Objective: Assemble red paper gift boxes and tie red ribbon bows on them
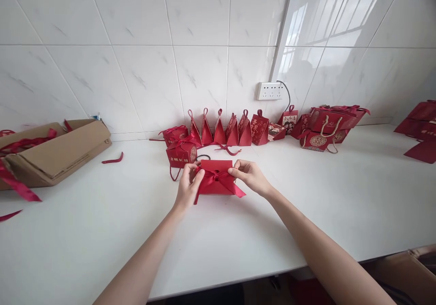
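A small red gift box (215, 188) with a satin ribbon bow (217, 176) tied across its front sits between my two hands above the white table. My left hand (189, 180) pinches the bow's loop at the box's left edge, thumb toward me. On the other side, my right hand (250, 174) has its thumb and forefinger closed on the right loop of the ribbon. The ribbon tails hang down at both lower corners. Just behind my left hand stands another red box (181, 154) with gold lettering and a cord handle.
Several triangular red boxes (231, 130) line the tiled wall. More red boxes (323, 128) are piled at the right, below a power strip (270, 91). At left lies a cardboard carton (64, 153) holding ribbons, with a loose ribbon scrap (113, 159) beside it.
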Motion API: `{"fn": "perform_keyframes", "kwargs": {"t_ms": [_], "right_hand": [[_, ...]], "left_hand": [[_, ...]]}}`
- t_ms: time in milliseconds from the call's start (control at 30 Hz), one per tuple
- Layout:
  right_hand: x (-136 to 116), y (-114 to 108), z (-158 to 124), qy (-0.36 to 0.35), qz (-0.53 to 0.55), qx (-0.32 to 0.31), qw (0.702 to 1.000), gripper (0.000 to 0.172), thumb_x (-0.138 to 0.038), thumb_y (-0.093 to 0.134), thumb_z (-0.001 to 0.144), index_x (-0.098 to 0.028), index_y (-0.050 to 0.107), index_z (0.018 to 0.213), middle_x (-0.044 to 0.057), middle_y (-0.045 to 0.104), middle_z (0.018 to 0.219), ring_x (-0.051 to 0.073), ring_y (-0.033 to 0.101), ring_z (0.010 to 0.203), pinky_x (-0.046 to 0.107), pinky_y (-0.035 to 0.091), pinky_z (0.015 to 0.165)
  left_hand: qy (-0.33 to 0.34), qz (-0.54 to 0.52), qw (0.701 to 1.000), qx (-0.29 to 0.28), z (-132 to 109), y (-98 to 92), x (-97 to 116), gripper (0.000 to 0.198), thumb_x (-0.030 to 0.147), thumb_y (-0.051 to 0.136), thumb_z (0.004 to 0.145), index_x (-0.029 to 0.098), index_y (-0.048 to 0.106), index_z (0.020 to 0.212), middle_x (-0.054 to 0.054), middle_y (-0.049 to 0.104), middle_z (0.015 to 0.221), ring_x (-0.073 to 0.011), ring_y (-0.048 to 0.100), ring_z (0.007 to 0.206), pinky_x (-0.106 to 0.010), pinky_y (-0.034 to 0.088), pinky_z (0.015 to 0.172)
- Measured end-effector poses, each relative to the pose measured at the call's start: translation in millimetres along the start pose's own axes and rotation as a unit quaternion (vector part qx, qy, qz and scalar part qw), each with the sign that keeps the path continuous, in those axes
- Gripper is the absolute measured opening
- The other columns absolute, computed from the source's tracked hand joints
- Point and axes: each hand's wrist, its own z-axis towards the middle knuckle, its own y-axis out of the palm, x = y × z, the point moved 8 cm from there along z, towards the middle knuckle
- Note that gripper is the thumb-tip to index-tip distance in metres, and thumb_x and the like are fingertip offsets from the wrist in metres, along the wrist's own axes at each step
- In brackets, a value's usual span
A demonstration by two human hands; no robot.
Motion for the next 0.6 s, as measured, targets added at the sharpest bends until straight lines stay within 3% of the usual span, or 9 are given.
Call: {"fn": "perform_keyframes", "kwargs": {"t_ms": [133,267,600], "right_hand": [[3,-2,2,0.003,0.036,0.007,0.999,0.041,-0.052,0.071,0.069,-0.02,0.047,0.06,-0.004,0.052,0.056,0.01,0.049,0.052,0.026,0.041,0.054],[1,-5,2,-0.007,0.046,0.025,0.999,0.039,-0.05,0.071,0.069,-0.018,0.05,0.061,-0.004,0.053,0.058,0.01,0.049,0.056,0.026,0.041,0.059],[10,-1,4,0.03,0.098,0.001,0.995,0.043,-0.05,0.071,0.07,-0.019,0.044,0.058,-0.007,0.044,0.053,0.007,0.038,0.05,0.024,0.029,0.053]], "left_hand": [[0.034,0.037,0.999,0.011,-2,-0.1,10,0.033,0.051,0.056,0.079,0.019,0.05,0.079,-0.009,0.049,0.135,-0.0249,0.056,0.111,-0.033,0.053,0.082],[0.068,0.078,0.994,0.02,-5,-0.5,19,0.032,0.05,0.049,0.083,0.02,0.056,0.088,-0.009,0.055,0.128,-0.0226,0.054,0.115,-0.032,0.048,0.091],[0.032,0.119,0.992,0.013,-6,0.4,11,0.033,0.051,0.045,0.085,0.02,0.047,0.074,-0.007,0.066,0.108,-0.0207,0.061,0.096,-0.028,0.048,0.075]]}}
